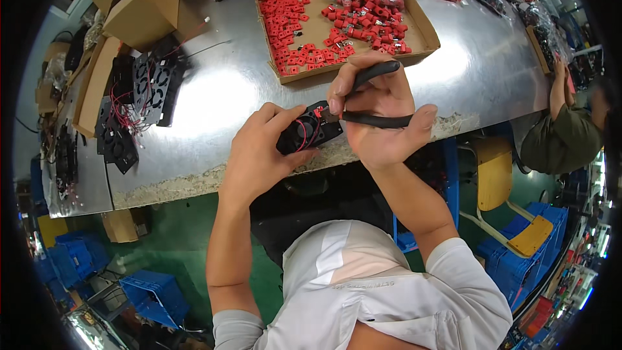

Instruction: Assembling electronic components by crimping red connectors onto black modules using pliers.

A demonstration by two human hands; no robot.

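Pinching a black fan unit (300,133) in the left hand (258,147), just on the near side of the cardboard tray (304,77); cradling spread black-handled pliers (382,120) in the loosely curled right hand (382,148). Apparently working at the red connector (318,112); next, probably calling for steadying the fan unit while squeezing the handles.

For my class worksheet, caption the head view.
Left hand holding a black fan unit, right hand a black-handled tool, near a tray of red parts.
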